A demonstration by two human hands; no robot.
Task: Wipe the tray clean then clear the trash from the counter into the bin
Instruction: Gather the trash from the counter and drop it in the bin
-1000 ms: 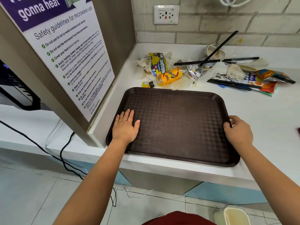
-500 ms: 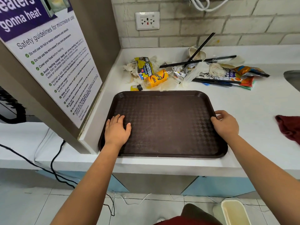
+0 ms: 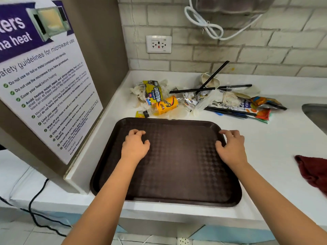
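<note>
A dark brown tray (image 3: pixel 177 165) lies on the white counter (image 3: pixel 276 145), its near edge at the counter's front. My left hand (image 3: pixel 135 147) is over the tray's left part, fingers loosely curled, fingertips on the surface. My right hand (image 3: pixel 231 149) hovers at the tray's right rim with fingers loosely curled, holding nothing. Behind the tray lies a heap of trash: an orange bottle (image 3: pixel 164 105), a yellow snack wrapper (image 3: pixel 153 92), black straws (image 3: pixel 194 90), a crushed paper cup (image 3: pixel 209 80) and colourful wrappers (image 3: pixel 261 103). A dark red cloth (image 3: pixel 315 172) lies on the counter at the right.
A brown panel with a microwave safety poster (image 3: pixel 44 85) walls off the left side. A wall socket (image 3: pixel 158 44) and a white cable (image 3: pixel 203 23) hang above the trash. A steel sink (image 3: pixel 316 115) sits at the far right. A black cable (image 3: pixel 35 200) trails down on the left.
My left hand went from lying flat on the tray to curled fingers farther in. My right hand let go of the right rim. The view tilted upward.
</note>
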